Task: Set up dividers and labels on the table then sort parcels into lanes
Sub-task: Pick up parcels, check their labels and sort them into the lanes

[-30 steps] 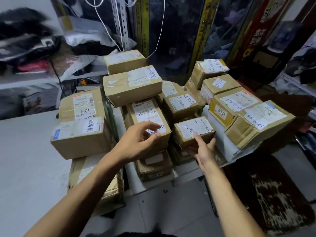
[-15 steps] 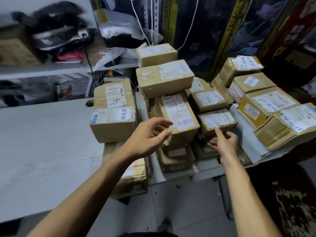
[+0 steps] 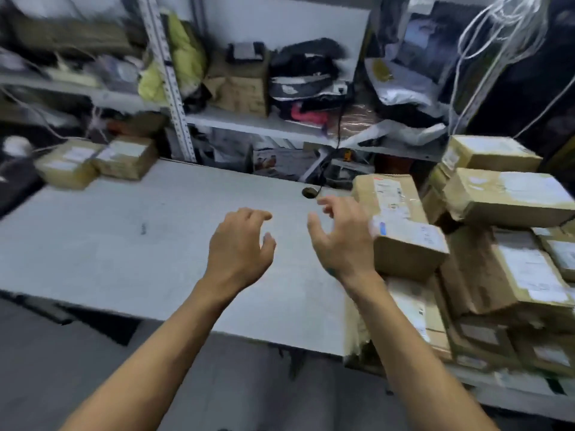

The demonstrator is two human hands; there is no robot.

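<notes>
A grey table [image 3: 124,244] fills the middle of the view. Above its right part hover my left hand [image 3: 239,247] and my right hand [image 3: 339,241], both empty with fingers loosely spread and bent. A heap of brown cardboard parcels [image 3: 504,197] with white labels is stacked at the right. The nearest parcel [image 3: 407,247] of the heap lies just right of my right hand, apart from it. Two more parcels [image 3: 96,160] sit at the table's far left corner. The picture is motion-blurred.
Metal shelving [image 3: 280,122] behind the table is crammed with bags, a cardboard box [image 3: 239,85] and clutter. White cables [image 3: 497,42] hang at the top right. A round cable hole [image 3: 309,192] opens near the table's back edge. Grey floor lies below the table's front edge.
The view has swung left from the parcel heap to the table. Both hands have left the parcels and now hang over the table with nothing in them.
</notes>
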